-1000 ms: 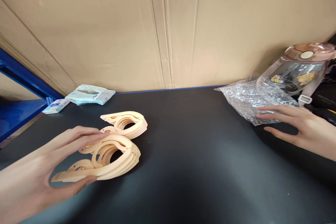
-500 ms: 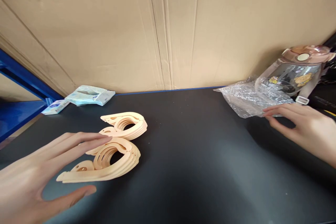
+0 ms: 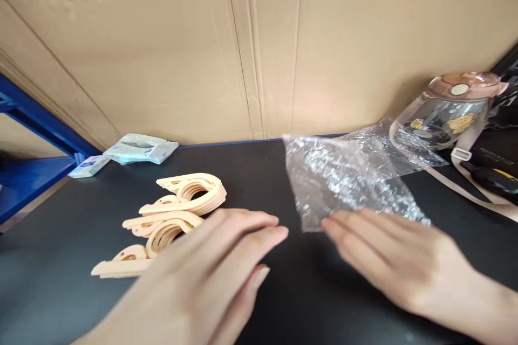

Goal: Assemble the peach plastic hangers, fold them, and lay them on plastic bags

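My right hand [image 3: 392,259] grips a clear plastic bag [image 3: 335,178] by its near edge, the thumb hidden from view. The crinkled bag slants up from the black tabletop toward the left. My left hand [image 3: 210,264] holds nothing; its fingers point right with the thumb a little apart. Left of that hand lie two stacks of beige folding hangers. The farther hanger stack [image 3: 202,199] shows fully, while my left hand partly covers the nearer hanger stack [image 3: 133,261].
Behind the bag lies more clear plastic [image 3: 388,135], next to a strapped water bottle [image 3: 449,113]. A dark object [image 3: 497,180] sits at right. A tissue pack [image 3: 140,148] and a smaller pack [image 3: 89,166] are at back left. Cardboard [image 3: 182,48] stands behind the black table [image 3: 251,172].
My right hand has pulled a plastic bag left from beside the bottle toward the middle. My left hand has moved right, past the hangers, toward the bag.
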### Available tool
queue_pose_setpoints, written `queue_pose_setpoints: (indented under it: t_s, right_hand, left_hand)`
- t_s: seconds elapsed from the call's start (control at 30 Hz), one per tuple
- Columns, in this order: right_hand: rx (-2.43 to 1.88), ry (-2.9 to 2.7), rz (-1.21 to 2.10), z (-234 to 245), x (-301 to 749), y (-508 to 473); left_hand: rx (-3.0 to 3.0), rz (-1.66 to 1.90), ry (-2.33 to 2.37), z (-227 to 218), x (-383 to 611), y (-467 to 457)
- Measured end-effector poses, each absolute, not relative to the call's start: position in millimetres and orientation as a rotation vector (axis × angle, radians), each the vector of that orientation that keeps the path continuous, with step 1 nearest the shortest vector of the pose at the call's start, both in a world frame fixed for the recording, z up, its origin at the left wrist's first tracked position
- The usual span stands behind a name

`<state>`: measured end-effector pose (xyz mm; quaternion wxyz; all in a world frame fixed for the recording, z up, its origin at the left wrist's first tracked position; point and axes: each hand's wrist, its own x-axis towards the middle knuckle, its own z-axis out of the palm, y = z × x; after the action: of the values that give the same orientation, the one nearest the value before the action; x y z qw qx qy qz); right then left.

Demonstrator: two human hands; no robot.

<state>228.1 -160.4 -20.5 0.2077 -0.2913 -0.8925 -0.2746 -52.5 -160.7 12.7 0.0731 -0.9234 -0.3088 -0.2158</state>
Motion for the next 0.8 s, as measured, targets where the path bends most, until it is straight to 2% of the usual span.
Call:
queue_pose_setpoints:
  t_s: [0.07,0.13,0.23,0.43,0.6,0.8]
  right_hand:
    - [-0.736,-2.565,-0.54,-31.3,206.2,-167.2]
    - [-0.739,-2.601,-0.311,-36.3,192.6,-167.6]
    - [-0.762,-2.593,-0.095,-30.3,188.4,-152.5]
    - [-0.81,-2.659,0.014,-18.2,195.9,-85.8]
    - [-0.717,-2.856,0.055,-40.0,187.7,-50.7]
    - [-0.759,-2.824,0.037,-58.7,179.8,-45.5]
  left_hand:
    - [-2.889,-0.594,-0.927,1.0,-33.3,-157.1]
    - [-2.962,-0.392,-0.963,-13.8,-22.9,-153.6]
    - [-2.962,-0.208,-0.958,-33.5,-20.4,-150.1]
    - [-3.018,-0.264,-0.889,-46.4,-26.1,-145.9]
    - [-3.118,-0.077,-0.956,-51.4,-30.0,-147.5]
    - [-3.103,0.064,-0.961,-60.5,-43.0,-154.3]
